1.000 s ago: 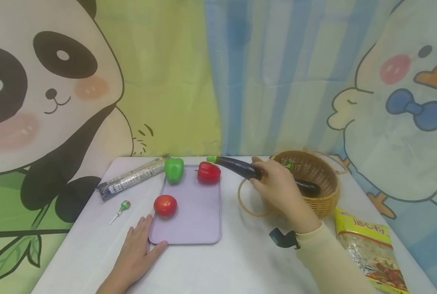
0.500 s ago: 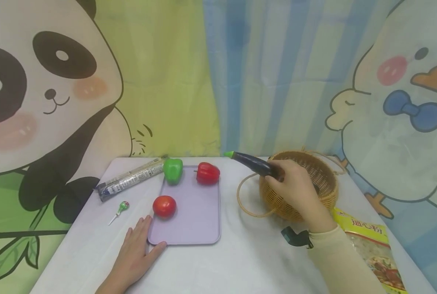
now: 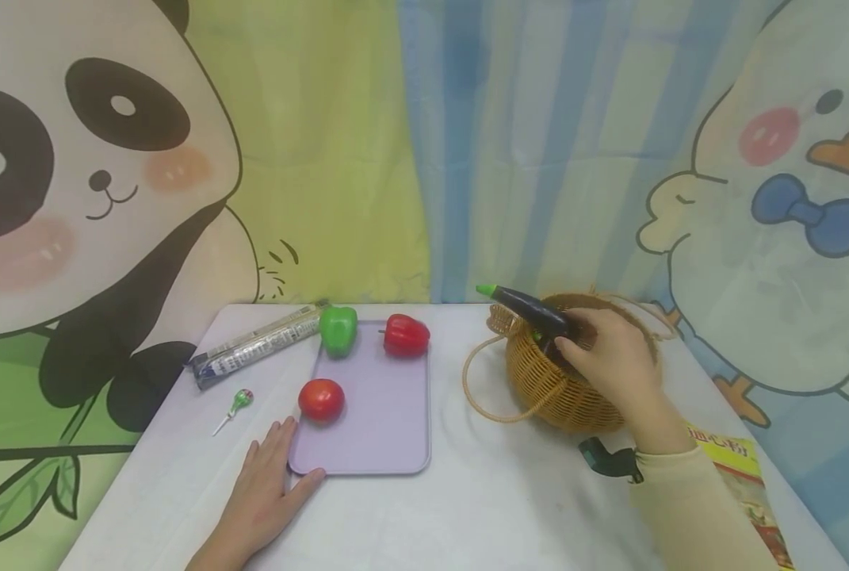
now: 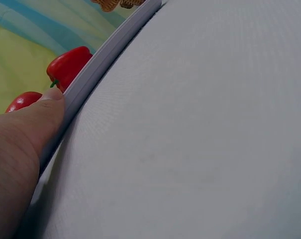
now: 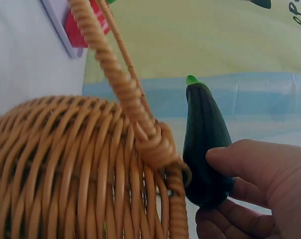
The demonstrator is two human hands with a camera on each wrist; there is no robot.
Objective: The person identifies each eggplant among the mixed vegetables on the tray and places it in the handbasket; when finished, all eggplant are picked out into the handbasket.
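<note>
My right hand [image 3: 613, 353] grips a dark eggplant [image 3: 531, 309] with a green stem end over the mouth of a round wicker basket [image 3: 560, 396]. In the right wrist view, the thumb and fingers pinch the thick end of the eggplant beside the basket's rim. Another dark, green-tipped eggplant [image 3: 556, 349] shows partly inside the basket. My left hand [image 3: 260, 492] rests with fingers extended at the near left corner of a lilac tray [image 3: 381, 436]. On that tray lie a tomato [image 3: 321, 400], a red bell pepper [image 3: 405, 335] and a green bell pepper [image 3: 338, 331].
Behind and left of the tray lies a long silver packet [image 3: 260, 345]. A lollipop [image 3: 235, 408] is on the table at the left. A yellow food bag [image 3: 741, 476] sits at the right, partly covered by the right sleeve. The basket's handle [image 3: 474, 388] loops out leftward.
My right hand has carried the eggplant rightward, from left of the basket to over its mouth. My left hand and the things on the tray have stayed put.
</note>
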